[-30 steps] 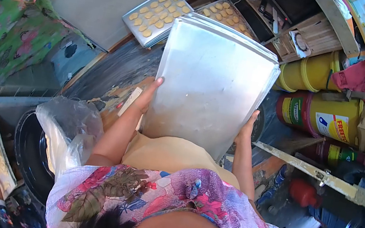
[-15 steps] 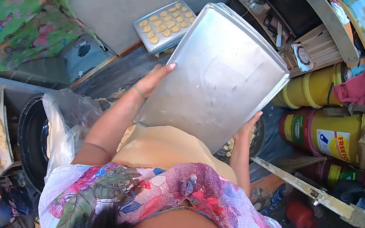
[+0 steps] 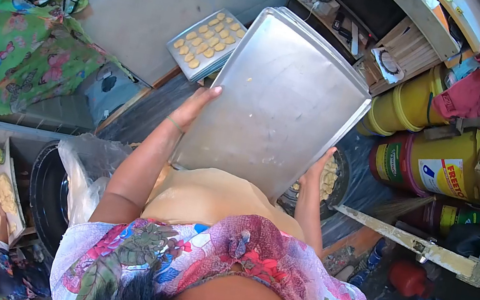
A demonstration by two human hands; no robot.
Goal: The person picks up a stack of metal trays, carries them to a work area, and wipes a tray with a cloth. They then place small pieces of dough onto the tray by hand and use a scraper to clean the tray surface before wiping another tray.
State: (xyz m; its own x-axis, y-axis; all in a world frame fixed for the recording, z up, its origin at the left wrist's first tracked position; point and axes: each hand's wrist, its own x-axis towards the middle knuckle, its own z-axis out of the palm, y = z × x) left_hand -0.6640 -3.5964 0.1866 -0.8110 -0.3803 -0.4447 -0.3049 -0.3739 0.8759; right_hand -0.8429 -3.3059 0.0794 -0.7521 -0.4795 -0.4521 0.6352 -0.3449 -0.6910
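Observation:
I hold a stack of metal baking trays [image 3: 281, 99] tilted in front of my belly. The top tray is bare apart from a few small specks. My left hand [image 3: 196, 106] grips the left rim, thumb over the edge and fingers hidden beneath. On the opposite side my right hand [image 3: 315, 173] is closed around the right rim, its fingers mostly behind the trays. Beyond the left edge, a tray of flat round dough pieces [image 3: 210, 37] rests on other trays. A dark round basin with small dough pieces [image 3: 330, 179] is partly hidden behind my right hand.
Yellow and maroon buckets [image 3: 449, 167] line the right side, near a weathered wooden beam [image 3: 404, 238]. A black tub [image 3: 47, 187] and a clear plastic bag [image 3: 85, 171] are at left. Another person's hand [image 3: 0, 228] is by a board of dough [image 3: 3, 198]. A shelf [image 3: 325, 14] stands behind.
The tray stack has shifted slightly left in view, still in both hands. More of the dough basin shows beside my right hand. The surroundings have shifted a little as my head moved.

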